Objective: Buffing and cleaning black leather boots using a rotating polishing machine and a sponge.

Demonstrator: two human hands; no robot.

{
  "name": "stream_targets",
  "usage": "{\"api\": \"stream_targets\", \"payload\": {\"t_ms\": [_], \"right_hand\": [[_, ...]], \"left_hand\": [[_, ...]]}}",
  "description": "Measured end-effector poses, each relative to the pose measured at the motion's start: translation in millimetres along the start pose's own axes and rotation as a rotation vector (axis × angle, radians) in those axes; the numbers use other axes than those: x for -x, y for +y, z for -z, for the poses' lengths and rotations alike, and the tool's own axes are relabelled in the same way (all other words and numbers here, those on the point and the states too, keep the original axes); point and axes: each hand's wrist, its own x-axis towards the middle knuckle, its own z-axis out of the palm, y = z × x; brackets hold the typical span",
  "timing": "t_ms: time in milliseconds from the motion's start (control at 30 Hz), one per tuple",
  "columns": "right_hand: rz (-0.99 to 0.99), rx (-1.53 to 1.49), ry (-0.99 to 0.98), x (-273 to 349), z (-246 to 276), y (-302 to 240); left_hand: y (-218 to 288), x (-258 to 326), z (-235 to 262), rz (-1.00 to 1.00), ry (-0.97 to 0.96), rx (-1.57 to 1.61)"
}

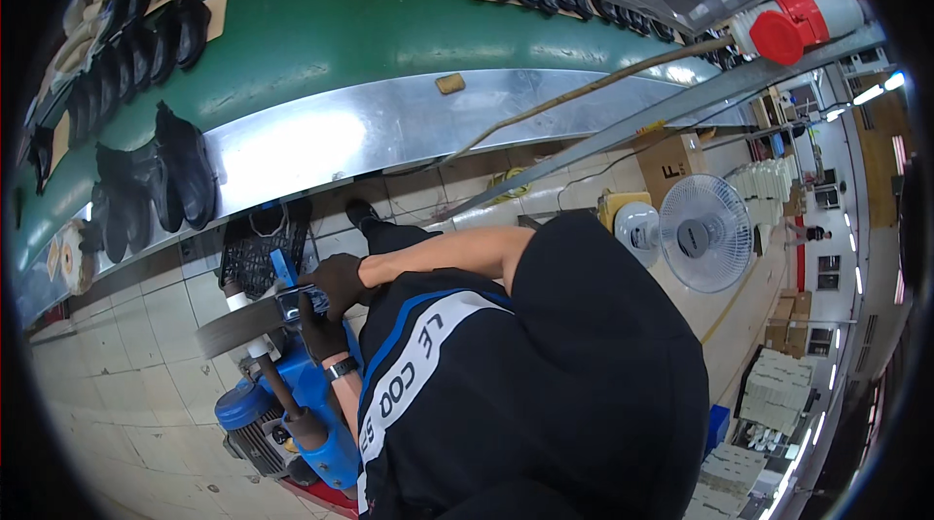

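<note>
Both my hands wear dark gloves and meet in front of a blue motor-driven machine (pixel 336 452). My right hand (pixel 339 284) and my left hand (pixel 323 333), below it with a watch at the wrist, are closed around a small glossy dark piece (pixel 304 303). Its kind is mostly hidden by the fingers. The piece sits close against the edge of a grey-brown wheel (pixel 238 327); whether they touch, I cannot tell. A narrow blue bar (pixel 283 267) sticks up beside my right hand.
Black boots (pixel 183 170) stand at the metal edge (pixel 365 116) of a green conveyor belt (pixel 321 43), with more rows farther off. A small yellowish block (pixel 450 83) lies on that edge. A black crate (pixel 263 252) is below, a fan (pixel 705 233) behind me.
</note>
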Motion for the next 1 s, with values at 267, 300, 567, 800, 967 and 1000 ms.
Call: {"api": "stream_targets", "payload": {"t_ms": [267,300,567,800,967,1000], "right_hand": [[0.105,0.093,0.068,0,7,-3],[0.093,0.099,0.055,1,-1,-5],[0.07,-0.125,0.081,20,-25,-11],[0.167,0.145,-0.064,-3,25,-10],[0.247,0.178,-0.087,-16,54,5],[0.26,0.176,-0.093,-17,56,16]], "left_hand": [[-10,-1,-7,0.043,0.022,0.272],[-12,12,-6,0.093,0.06,0.314],[-18,32,2,0.083,0.139,0.07],[-13,17,-32,0.25,0.299,0.586],[30,-8,-34,0.401,0.323,1.063],[31,-7,-31,0.398,0.336,1.057]]}}
